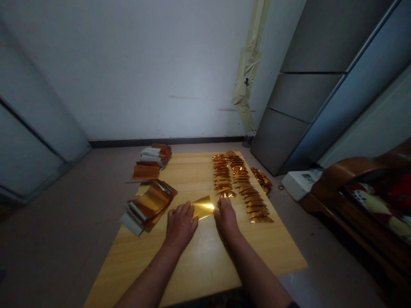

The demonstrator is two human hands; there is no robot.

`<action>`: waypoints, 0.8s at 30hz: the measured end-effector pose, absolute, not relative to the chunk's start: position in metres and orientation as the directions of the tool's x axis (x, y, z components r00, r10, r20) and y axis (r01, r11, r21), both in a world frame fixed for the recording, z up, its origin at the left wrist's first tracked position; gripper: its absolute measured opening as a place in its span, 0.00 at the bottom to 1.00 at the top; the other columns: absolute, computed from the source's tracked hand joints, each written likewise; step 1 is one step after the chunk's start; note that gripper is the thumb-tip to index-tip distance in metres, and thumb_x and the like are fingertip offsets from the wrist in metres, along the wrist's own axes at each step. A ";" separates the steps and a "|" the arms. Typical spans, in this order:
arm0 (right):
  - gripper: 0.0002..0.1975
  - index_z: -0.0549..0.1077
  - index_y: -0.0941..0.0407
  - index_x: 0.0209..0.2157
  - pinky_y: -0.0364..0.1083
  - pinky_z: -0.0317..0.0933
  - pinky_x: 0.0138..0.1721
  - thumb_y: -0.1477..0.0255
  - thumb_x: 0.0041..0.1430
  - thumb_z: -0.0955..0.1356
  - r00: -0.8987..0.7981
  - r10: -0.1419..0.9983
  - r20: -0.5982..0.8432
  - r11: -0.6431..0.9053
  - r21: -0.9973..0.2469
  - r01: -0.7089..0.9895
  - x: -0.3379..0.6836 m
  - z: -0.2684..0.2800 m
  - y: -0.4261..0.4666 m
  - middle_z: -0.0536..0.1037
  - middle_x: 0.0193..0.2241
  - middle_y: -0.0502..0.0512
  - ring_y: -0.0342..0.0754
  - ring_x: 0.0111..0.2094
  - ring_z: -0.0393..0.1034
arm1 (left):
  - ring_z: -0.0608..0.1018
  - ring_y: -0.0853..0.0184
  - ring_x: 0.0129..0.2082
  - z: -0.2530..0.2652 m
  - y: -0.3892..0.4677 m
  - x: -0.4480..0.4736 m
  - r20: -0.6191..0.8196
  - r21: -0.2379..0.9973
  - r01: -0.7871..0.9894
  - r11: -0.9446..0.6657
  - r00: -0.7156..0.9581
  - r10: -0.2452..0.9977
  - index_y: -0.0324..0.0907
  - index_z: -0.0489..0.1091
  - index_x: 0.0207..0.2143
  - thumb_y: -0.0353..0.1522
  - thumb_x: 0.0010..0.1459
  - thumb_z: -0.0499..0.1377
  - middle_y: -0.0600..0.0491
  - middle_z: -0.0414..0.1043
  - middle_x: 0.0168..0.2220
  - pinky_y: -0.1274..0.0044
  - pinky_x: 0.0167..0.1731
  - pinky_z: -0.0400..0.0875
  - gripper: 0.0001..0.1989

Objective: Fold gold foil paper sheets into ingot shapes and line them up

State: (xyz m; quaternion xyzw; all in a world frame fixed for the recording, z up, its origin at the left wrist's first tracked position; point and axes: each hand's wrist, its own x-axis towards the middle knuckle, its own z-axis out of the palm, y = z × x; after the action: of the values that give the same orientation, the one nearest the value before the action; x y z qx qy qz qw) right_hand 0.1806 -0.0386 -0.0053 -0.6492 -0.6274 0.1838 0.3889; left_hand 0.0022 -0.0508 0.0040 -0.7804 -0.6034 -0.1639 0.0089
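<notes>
A sheet of shiny gold foil paper (203,207) lies between my hands, low over the wooden table. My left hand (181,222) grips its left end, thumb on the near side and fingers behind. At the sheet's right edge is my right hand (226,214), fingers curled in a pinch; the fingertips are partly hidden. Just beyond the right hand, folded gold foil pieces (222,175) stand in an overlapping row. A second row of folded foil pieces (253,196) runs beside it. To the left of my left hand sits a fanned stack of foil paper (152,202).
More foil sheets (146,172) and another stack (157,154) lie along the left edge of the wooden table (205,273). A heap of foil pieces (261,179) is beyond the right edge. A grey refrigerator (289,94), white box (298,184) and wooden seat (346,171) stand at right.
</notes>
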 end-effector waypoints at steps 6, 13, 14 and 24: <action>0.12 0.68 0.56 0.36 0.44 0.62 0.36 0.81 0.49 0.61 0.092 0.955 0.282 0.140 -0.702 0.698 0.182 -0.005 -0.041 0.70 0.37 0.55 0.47 0.35 0.67 | 0.70 0.57 0.52 0.004 -0.049 -0.001 0.257 0.209 0.937 -0.281 0.224 0.940 0.43 0.71 0.47 0.33 0.58 0.55 0.46 0.70 0.55 0.62 0.48 0.60 0.15; 0.15 0.74 0.51 0.41 0.43 0.63 0.43 0.79 0.51 0.66 -0.195 0.949 0.250 0.308 -0.584 0.751 0.185 0.010 -0.051 0.68 0.52 0.54 0.47 0.44 0.68 | 0.70 0.55 0.53 0.000 -0.045 -0.011 0.273 0.266 0.906 -0.328 0.256 0.927 0.46 0.71 0.49 0.39 0.54 0.60 0.47 0.70 0.55 0.61 0.51 0.59 0.19; 0.14 0.74 0.51 0.40 0.43 0.63 0.44 0.78 0.52 0.66 -0.211 0.947 0.243 0.316 -0.571 0.758 0.186 0.012 -0.051 0.69 0.53 0.54 0.47 0.45 0.68 | 0.70 0.55 0.53 -0.001 -0.044 -0.013 0.271 0.272 0.904 -0.331 0.258 0.927 0.46 0.71 0.48 0.40 0.52 0.61 0.47 0.70 0.55 0.61 0.51 0.59 0.20; 0.15 0.74 0.51 0.44 0.42 0.62 0.46 0.78 0.55 0.66 -0.269 0.938 0.220 0.348 -0.580 0.736 0.193 0.013 -0.047 0.68 0.54 0.55 0.46 0.46 0.69 | 0.71 0.56 0.52 -0.005 -0.037 -0.020 0.300 0.258 0.886 -0.385 0.306 0.904 0.46 0.73 0.47 0.39 0.53 0.62 0.48 0.72 0.53 0.63 0.49 0.60 0.18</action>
State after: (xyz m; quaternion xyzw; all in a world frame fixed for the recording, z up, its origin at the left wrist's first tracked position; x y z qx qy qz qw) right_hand 0.1926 -0.0468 0.0133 -0.5402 -0.7747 0.1853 0.2715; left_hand -0.0199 -0.0374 -0.0055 -0.8077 -0.5539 -0.2010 -0.0221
